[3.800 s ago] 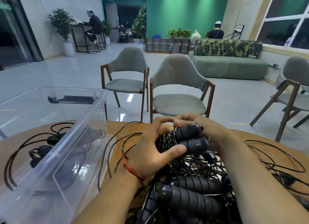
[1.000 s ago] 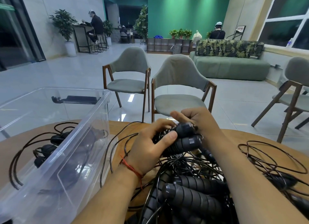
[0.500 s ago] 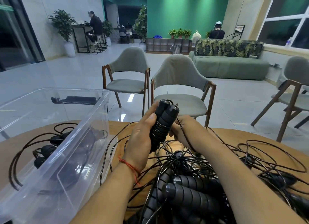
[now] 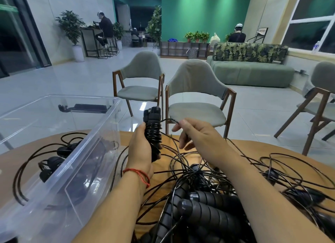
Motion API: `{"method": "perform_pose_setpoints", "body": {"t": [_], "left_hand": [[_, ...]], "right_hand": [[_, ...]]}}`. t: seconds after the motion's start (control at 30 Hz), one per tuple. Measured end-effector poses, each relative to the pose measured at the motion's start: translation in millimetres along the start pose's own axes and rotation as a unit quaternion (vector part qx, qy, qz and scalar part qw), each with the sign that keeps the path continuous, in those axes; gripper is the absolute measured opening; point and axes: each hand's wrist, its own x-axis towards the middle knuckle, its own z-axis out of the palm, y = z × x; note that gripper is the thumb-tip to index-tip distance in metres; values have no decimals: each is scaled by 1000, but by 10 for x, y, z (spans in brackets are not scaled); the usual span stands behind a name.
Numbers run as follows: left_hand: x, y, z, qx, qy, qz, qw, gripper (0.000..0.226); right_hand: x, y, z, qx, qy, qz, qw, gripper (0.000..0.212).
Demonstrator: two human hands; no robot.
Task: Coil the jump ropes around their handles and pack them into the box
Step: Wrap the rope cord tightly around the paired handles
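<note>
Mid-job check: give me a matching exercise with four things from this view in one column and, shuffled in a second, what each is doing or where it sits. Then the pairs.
Column one
1. left hand
2. right hand
3. clear plastic box
4. loose ribbed handles

Column two
A. lie in the cord tangle at the table's near edge
B. pinches a black cord
C. stands on the table's left side
D. grips the upright handle pair

Pairs: 1-D, 2-B, 3-C, 4-A
</note>
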Motion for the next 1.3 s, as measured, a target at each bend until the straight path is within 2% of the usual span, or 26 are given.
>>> {"method": "perform_pose_setpoints", "body": {"t": [0.1,0.2,0.27,0.43,0.53,0.63,0.73,0.83,0.9,1.1,1.17,1.23,1.3], "left_hand": [[25,-13,-26,-6,60,-1,998,52],[-35,19,12,92,90,80,988,40],[-77,19,59,122,86,112,983,35],[-130,-22,128,115,3,93,989,25],[-206,2,164,69,-69,129,987,34],[-255,-14,193,90,-123,157,976,38],[-231,-45,192,70,-77,133,986,42],[-203,-66,190,96,-6,124,988,68],[-181,-76,179,109,16,124,986,75],[-163,-38,154,97,11,104,990,64],[-179,3,157,67,0,96,993,52],[-203,61,160,-6,-29,74,997,36],[-197,98,153,-68,-59,54,995,30]], "right_hand": [[-30,-12,70,-107,-16,-48,993,30],[-20,11,146,-180,-14,-97,979,26],[-2,28,189,-185,-12,-116,976,23],[28,65,271,-149,-12,-120,981,17],[43,75,294,-124,25,-127,984,24],[46,69,272,-174,87,-142,971,32],[37,81,204,-230,100,-158,955,49],[66,155,199,-273,70,-157,946,67],[78,189,224,-290,66,-151,943,71],[52,187,307,-352,93,-173,915,63],[58,162,320,-354,99,-187,911,64],[59,138,302,-335,114,-185,917,61],[52,107,272,-265,147,-160,939,54]]}}
